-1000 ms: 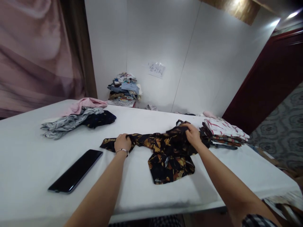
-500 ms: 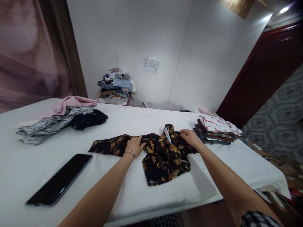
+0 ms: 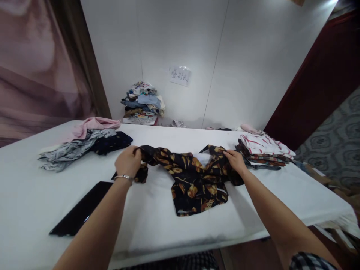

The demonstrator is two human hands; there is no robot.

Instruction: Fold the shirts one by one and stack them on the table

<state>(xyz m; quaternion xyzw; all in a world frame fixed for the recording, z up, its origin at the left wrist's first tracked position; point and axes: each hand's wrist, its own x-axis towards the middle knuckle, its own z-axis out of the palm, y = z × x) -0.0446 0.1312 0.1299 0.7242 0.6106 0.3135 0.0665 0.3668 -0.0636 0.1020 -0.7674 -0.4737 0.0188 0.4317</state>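
A black shirt [image 3: 194, 183] with a brown and gold leaf print lies spread on the white table [image 3: 146, 221]. My left hand [image 3: 128, 163], with a silver bracelet at the wrist, is closed on its left part and holds the cloth raised off the table. The sleeve end hangs down below that hand. On the other side, my right hand [image 3: 235, 161] pinches the shirt near the right shoulder. Between the hands the cloth is stretched, while the body of the shirt rests bunched on the tabletop.
A black phone-like slab [image 3: 81, 210] lies left of the shirt. Loose clothes [image 3: 81, 144] in pink, grey and navy are heaped at the back left. Folded shirts [image 3: 264, 150] are stacked at the right. Behind the table stands a tall clothes pile [image 3: 143, 101], below a paper sign [image 3: 180, 76].
My left hand has moved left and up, taking hold of the cloth and lifting it. The shirt is now stretched wider. My right hand still pinches its right side.
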